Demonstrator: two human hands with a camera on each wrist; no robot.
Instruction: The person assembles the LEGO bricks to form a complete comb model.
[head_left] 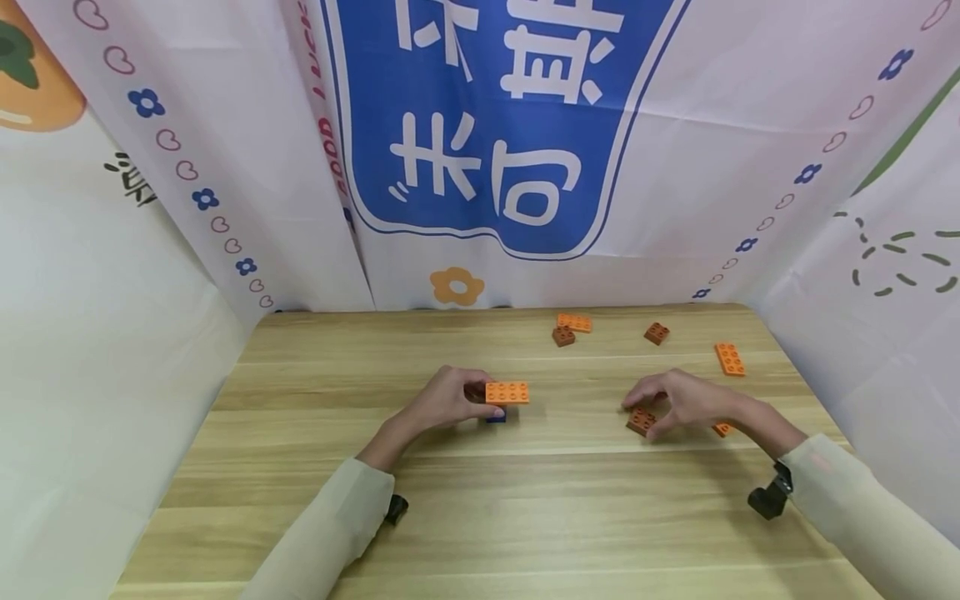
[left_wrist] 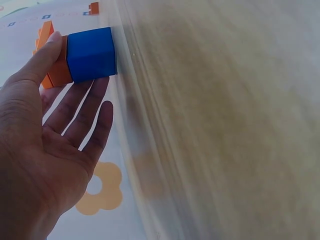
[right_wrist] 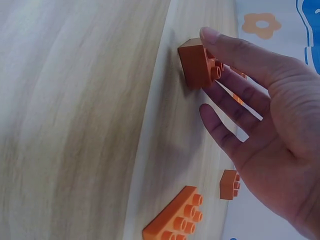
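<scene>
My left hand grips a small stack of toy building bricks, thumb on the near side and fingers behind. An orange eight-stud brick lies across the top. Beneath it is a brown-orange brick, and a blue block forms the bottom. The left hand's lower fingers stretch out loosely below the block. To the right, my right hand is curved round a brown four-stud brick on the table. Its thumb is at one edge, its fingers at the far side.
Farther back lie an orange brick, a brown brick beside it, and another brown brick. An orange eight-stud brick is at the right. Another orange brick shows partly under the right wrist. Printed cloth surrounds the wooden table.
</scene>
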